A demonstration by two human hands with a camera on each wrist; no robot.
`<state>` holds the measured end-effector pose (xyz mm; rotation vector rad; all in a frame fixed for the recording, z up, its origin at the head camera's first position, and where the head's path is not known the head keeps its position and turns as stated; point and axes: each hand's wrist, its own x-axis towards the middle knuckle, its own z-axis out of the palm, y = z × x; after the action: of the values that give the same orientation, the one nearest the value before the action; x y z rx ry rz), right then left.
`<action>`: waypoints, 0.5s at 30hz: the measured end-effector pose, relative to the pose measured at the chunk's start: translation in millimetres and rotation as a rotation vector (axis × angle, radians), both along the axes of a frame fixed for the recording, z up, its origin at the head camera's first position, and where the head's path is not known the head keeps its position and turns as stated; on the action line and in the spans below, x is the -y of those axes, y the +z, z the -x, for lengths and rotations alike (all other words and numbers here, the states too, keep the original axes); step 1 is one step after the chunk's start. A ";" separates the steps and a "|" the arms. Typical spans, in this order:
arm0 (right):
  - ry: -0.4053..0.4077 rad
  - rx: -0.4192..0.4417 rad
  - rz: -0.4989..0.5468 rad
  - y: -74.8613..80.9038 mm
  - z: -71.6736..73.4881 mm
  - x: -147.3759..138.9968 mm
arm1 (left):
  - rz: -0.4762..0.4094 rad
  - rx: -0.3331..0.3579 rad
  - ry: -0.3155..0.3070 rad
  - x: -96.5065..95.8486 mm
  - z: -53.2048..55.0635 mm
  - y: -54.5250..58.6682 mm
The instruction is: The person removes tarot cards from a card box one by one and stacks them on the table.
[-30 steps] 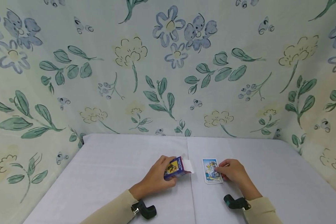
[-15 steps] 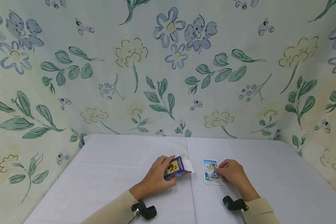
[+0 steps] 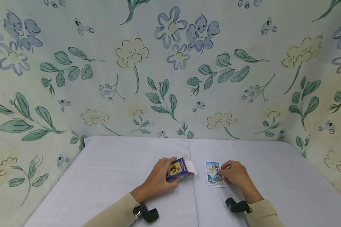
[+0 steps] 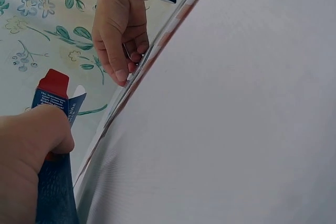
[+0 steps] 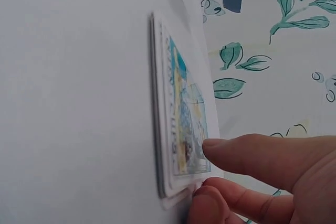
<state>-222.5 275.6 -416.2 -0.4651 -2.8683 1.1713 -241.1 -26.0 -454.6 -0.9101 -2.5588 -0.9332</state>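
My left hand point(image 3: 157, 181) grips a blue card box point(image 3: 176, 169) with a yellow picture on its face. The box tilts on its side, its end flap open toward the right. In the left wrist view the box point(image 4: 55, 187) shows its red flap point(image 4: 54, 83) sticking out past my thumb. To the right lies a small deck of illustrated cards point(image 3: 212, 172), face up on the white cloth. My right hand point(image 3: 236, 173) is at the deck's right edge. The right wrist view shows my thumb on the top card point(image 5: 190, 114) and curled fingers point(image 5: 210, 203) at the edge.
A white cloth point(image 3: 125, 154) with a centre crease covers the table. Behind it and at both sides hangs a floral curtain point(image 3: 102, 78). Black wrist cameras sit on the left wrist point(image 3: 147, 212) and right wrist point(image 3: 236, 205).
My right wrist has shifted very slightly left, while the thumb stays on the top card. The left hand and box hold still.
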 end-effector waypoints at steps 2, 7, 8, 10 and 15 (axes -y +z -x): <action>0.002 -0.003 -0.003 -0.1 0.7 -0.1 | 0.001 -0.001 0.001 0.1 0.1 -0.1; 0.011 -0.012 -0.002 -0.4 1.4 -0.6 | 0.005 0.007 0.007 0.3 -0.1 -0.6; 0.011 -0.012 -0.003 -0.7 1.5 -0.7 | 0.007 0.010 0.008 0.4 0.0 -0.7; 0.013 -0.017 -0.008 -0.9 1.5 -0.8 | 0.011 0.017 0.009 0.2 -0.1 -0.7; 0.012 -0.018 -0.015 -0.1 1.8 -0.6 | 0.022 0.033 0.014 -0.2 0.3 -0.1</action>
<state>-224.4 276.2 -416.3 -0.4356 -2.8669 1.1490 -241.4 -25.8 -454.7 -0.8885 -2.6046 -0.9251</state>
